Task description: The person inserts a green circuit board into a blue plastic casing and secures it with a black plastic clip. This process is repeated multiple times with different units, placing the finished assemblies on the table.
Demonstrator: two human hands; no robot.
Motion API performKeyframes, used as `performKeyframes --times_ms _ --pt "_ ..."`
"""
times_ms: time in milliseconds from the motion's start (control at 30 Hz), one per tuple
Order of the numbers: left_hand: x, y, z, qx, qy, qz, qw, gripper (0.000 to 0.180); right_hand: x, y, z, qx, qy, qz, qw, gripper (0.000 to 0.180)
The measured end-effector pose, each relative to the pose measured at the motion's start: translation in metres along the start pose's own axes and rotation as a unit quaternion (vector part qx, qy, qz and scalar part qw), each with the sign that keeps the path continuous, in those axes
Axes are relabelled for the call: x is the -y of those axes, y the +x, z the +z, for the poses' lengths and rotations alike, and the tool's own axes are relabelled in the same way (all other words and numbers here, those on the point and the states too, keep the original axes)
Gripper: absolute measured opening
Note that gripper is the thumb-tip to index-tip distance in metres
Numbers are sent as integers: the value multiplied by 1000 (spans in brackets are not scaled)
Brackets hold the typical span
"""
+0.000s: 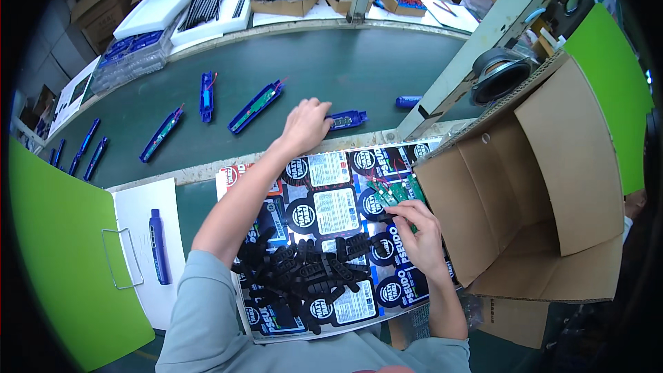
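My left hand reaches over the green belt, its fingers curled at the left end of a blue plastic casing with a circuit board in it. Lower right, my right hand has thumb and fingers pinched together; a small dark piece seems to be at the fingertips, but I cannot make it out. Just beyond that hand lie several green circuit boards with thin red wires. A heap of black plastic pieces covers the near left of the printed sheet in front of me.
On the belt lie more blue casings, some with boards and red wires. An open cardboard box stands at right beside a metal post. At left, a blue device lies on white paper. Other people work across the belt.
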State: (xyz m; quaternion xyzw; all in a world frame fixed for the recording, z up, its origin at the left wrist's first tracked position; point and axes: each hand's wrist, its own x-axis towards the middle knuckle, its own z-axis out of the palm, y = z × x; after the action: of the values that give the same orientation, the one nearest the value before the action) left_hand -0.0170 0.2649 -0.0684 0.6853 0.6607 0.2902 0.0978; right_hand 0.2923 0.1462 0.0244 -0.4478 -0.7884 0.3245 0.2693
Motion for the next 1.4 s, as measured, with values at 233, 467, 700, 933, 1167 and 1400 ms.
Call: performKeyframes --times_ms 233,467,700,933,1167,1400 --pt "-7 -10 -12 32 -123 -50 991 28 -30 9 7 -114 212 89 966 23" --pt "-76 -64 -46 32 -362 -62 930 30 24 65 18 -244 96 -64 963 15" --pt "-104 -100 -47 39 -467 -51 882 33 45 75 25 -251 -140 -176 942 12" --pt "-120 -109 -47 -67 -306 -40 949 25 56 59 23 -266 -187 -96 941 44" --pt "-128 -120 -51 -162 -204 55 964 13 41 64 2 -190 -83 -41 977 58" --pt "-110 -119 -51 -111 -294 -26 949 20 5 55 -18 -115 101 -3 988 34"
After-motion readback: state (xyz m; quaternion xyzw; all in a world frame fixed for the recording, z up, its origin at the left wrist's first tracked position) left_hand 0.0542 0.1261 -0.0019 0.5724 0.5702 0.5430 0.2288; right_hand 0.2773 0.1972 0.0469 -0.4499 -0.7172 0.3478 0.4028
